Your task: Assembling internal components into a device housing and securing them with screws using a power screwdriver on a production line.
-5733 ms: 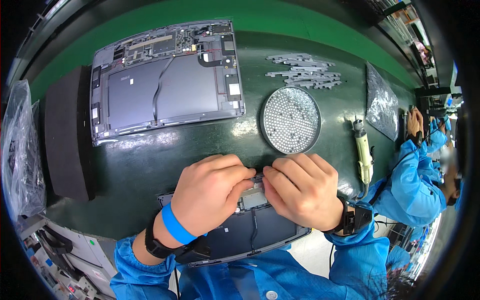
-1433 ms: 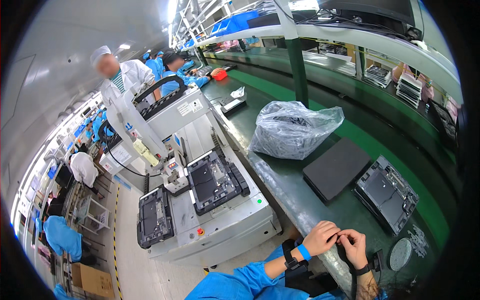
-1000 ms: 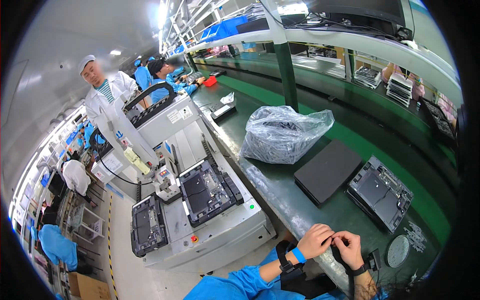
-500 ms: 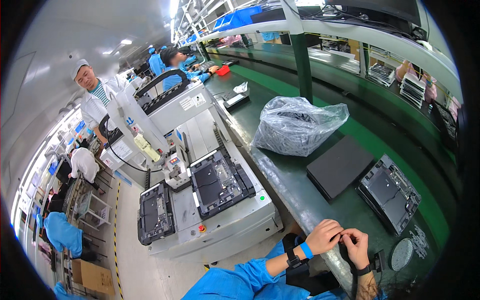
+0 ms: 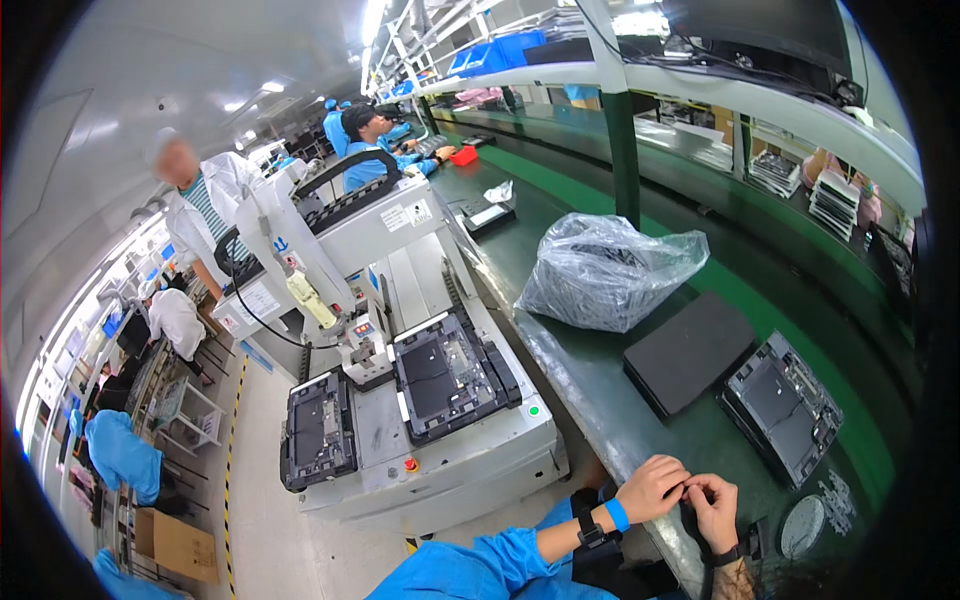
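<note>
My left hand and my right hand meet at the fingertips over the near edge of the green bench. Both are closed in a pinch; whatever lies between the fingertips is too small to make out. A blue band circles my left wrist, along with a black strap. Beyond my right hand stands a laptop-like device with its inside exposed. Beside it lies a dark flat block or stack. A round pale dish and a scatter of small clear pieces sit right of my right hand.
A clear plastic bag of dark pieces rests farther up the bench. To the left, a grey machine carries two opened devices in black trays. A person in a white coat stands behind it. A green post supports the shelf.
The whole view has shifted slightly, so bench and machine appear a little lower and to the right. My hands stay pinched together at the bench edge.
</note>
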`<state>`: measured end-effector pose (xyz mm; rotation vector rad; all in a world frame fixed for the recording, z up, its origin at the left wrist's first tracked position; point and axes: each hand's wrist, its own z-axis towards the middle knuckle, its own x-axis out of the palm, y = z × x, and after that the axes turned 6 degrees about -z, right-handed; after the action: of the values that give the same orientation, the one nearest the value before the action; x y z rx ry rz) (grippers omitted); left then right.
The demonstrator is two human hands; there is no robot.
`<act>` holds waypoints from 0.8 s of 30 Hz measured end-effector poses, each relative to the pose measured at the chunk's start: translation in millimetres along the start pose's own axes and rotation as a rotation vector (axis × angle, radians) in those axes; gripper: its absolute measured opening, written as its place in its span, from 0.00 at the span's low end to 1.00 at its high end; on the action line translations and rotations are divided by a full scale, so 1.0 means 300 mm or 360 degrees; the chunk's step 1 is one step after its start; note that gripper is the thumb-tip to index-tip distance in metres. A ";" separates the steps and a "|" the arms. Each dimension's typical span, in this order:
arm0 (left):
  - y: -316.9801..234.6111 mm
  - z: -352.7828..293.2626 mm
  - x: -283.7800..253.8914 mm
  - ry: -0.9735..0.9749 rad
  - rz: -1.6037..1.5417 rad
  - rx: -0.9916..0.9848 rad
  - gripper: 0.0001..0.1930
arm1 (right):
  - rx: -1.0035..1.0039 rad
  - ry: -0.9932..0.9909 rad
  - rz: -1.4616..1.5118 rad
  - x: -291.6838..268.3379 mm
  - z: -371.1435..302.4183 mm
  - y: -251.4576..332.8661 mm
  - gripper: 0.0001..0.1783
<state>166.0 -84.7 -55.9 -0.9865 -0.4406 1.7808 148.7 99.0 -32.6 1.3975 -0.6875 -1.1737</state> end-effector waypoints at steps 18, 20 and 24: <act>0.022 -0.007 0.021 0.0030 -0.0084 0.0020 0.06 | 0.0045 -0.0093 0.0035 0.003 -0.010 -0.004 0.05; 0.015 -0.005 0.019 0.0031 -0.0078 0.0015 0.07 | 0.0054 -0.0097 0.0031 0.002 -0.012 -0.018 0.05; 0.001 -0.001 0.014 0.0027 -0.0071 0.0007 0.07 | 0.0066 -0.0109 0.0031 0.001 -0.017 -0.026 0.05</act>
<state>165.4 -81.2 -58.1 -0.9807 -0.4445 1.7319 151.8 102.2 -40.6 1.3873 -0.7759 -1.2026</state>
